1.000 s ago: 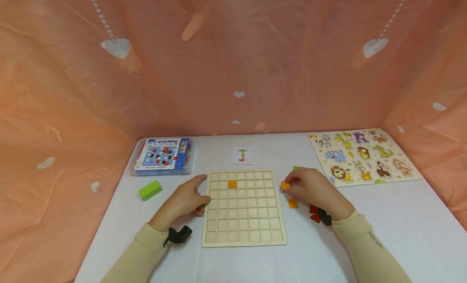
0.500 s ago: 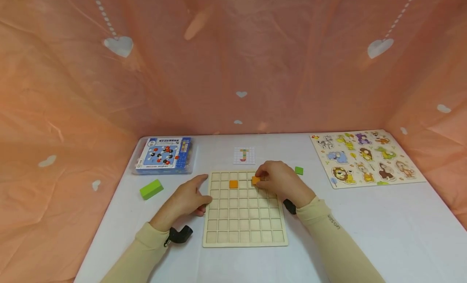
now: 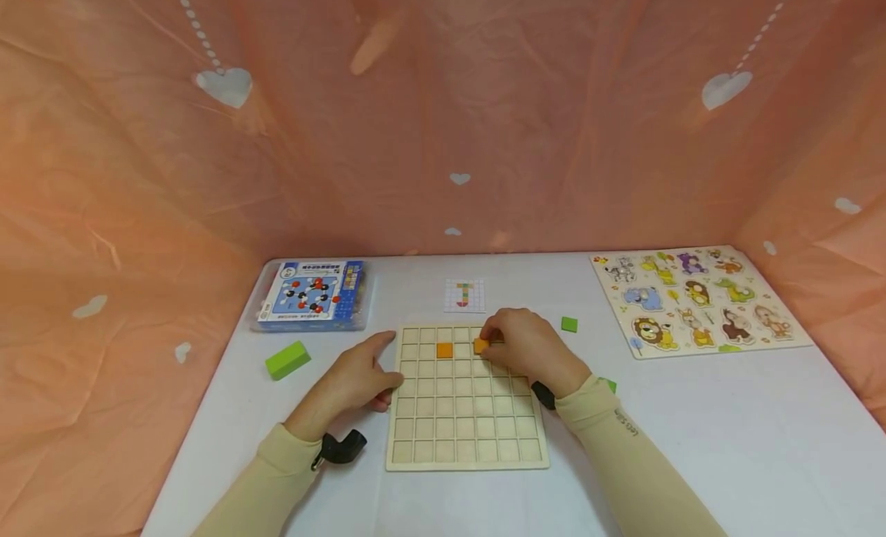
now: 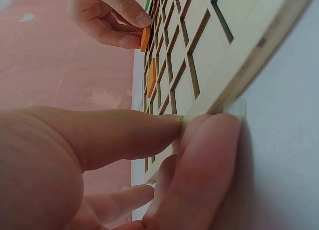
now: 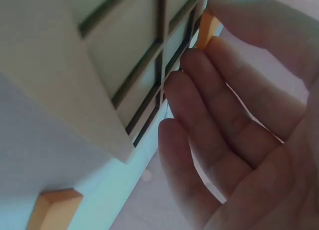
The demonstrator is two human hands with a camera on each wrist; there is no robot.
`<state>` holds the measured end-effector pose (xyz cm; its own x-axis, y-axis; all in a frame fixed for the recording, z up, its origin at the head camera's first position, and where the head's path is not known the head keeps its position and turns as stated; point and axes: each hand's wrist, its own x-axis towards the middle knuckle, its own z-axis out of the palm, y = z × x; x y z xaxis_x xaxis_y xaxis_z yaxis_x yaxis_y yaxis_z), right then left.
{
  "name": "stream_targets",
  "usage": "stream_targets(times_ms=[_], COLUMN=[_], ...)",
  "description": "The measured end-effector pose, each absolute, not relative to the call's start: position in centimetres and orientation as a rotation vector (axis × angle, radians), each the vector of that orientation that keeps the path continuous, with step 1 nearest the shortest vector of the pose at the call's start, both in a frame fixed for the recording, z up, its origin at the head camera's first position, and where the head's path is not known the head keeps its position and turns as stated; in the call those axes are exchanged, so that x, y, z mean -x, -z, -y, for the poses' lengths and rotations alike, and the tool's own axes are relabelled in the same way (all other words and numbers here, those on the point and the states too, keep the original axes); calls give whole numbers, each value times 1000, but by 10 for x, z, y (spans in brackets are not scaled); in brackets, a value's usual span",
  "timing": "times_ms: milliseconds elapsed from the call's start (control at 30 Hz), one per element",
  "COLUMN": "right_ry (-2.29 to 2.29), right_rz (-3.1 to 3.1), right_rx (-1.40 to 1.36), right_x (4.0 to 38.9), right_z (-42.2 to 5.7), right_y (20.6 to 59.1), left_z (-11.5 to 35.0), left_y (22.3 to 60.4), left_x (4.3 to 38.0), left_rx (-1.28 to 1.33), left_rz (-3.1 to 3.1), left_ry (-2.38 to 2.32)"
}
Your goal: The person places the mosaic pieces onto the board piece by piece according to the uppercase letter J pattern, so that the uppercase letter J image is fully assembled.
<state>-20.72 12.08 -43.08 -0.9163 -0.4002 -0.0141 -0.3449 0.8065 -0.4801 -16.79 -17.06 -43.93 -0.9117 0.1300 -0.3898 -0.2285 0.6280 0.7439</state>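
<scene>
My right hand (image 3: 529,348) pinches a small orange square tile (image 3: 481,346) between thumb and index finger at the upper part of the wooden grid board (image 3: 467,465). In the left wrist view this tile (image 4: 144,39) stands tilted at the board's surface. Another orange tile (image 3: 444,351) lies in a cell of the second row, left of the held one. My left hand (image 3: 349,375) holds the board's left edge, thumb on the rim and a finger at the side. The right wrist view shows the other right fingers (image 5: 189,100) loosely bent below the pinch.
Green tiles (image 3: 569,324) lie right of the board, one partly behind the sleeve; an orange tile (image 5: 55,210) shows there too. Behind the board lies a patterned card (image 3: 464,296). A boxed molecule set (image 3: 311,295), a green block (image 3: 287,360) and an animal puzzle (image 3: 699,302) stand around.
My right hand has carried the orange tile from the right of the board leftward onto the grid, then slightly further left and down. The left hand has stayed at the board's edge.
</scene>
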Motion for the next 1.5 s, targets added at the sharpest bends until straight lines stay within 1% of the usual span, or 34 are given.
stream_targets(times_ms=[567, 1500], right_ry=[697, 667], right_rz=[-2891, -2896], right_rx=[604, 613], right_x=[207, 205], right_z=[-118, -116], right_y=[431, 430], left_z=[170, 170], left_y=[434, 437], left_x=[166, 168], left_rx=[74, 81], left_rz=[-2444, -2441], left_ry=[-1179, -1186])
